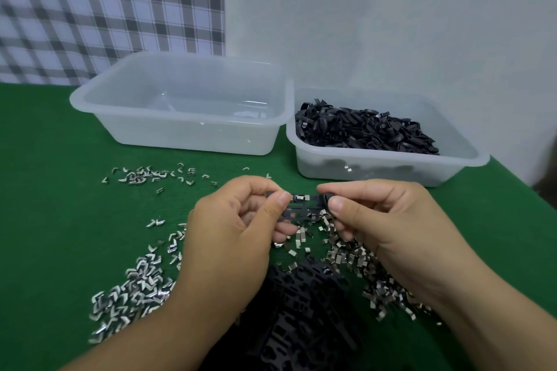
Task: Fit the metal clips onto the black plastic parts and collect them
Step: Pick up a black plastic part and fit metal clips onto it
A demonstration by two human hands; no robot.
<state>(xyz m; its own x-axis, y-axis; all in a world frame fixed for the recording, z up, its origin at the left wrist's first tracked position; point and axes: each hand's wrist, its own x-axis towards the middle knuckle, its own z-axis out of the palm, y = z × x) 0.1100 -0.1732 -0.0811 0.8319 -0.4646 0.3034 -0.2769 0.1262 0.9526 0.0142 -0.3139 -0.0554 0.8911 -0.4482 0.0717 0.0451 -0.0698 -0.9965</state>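
a person's view down onto a green bench (pixel 45 190). at the centre, both hands hold one black plastic part (pixel 303 211), a short perforated strip, just above the bench. the left hand (pixel 235 220) pinches its left end between the thumb and curled fingers (pixel 280 201). the right hand (pixel 379 220) pinches the right end the same way. a metal clip (pixel 301 197) sits on the strip's upper edge between the two thumbs. whether it is fully seated cannot be told.

loose clips (pixel 135 289) lie scattered at 7 o'clock, with more at 4 o'clock beneath the right wrist and a thin line at 10 o'clock. a heap of black strips (pixel 304 310) lies at 6 o'clock between the forearms. at 11 o'clock stands a translucent tub (pixel 90 96) with nothing visible inside. close beside it at 1 o'clock, a second tub (pixel 470 156) holds a mound of black pieces (pixel 361 129).

the step in hand looks like pressing the clip home. to do it well, keep the strip level and grip it close to the clip, since so thin a part will probably flex. push squarely on the clip's back so both legs slide on evenly. a skewed push could spring it off into the loose pile. check that it sits flush before letting go. which tub takes the finished piece is not clear from this view.
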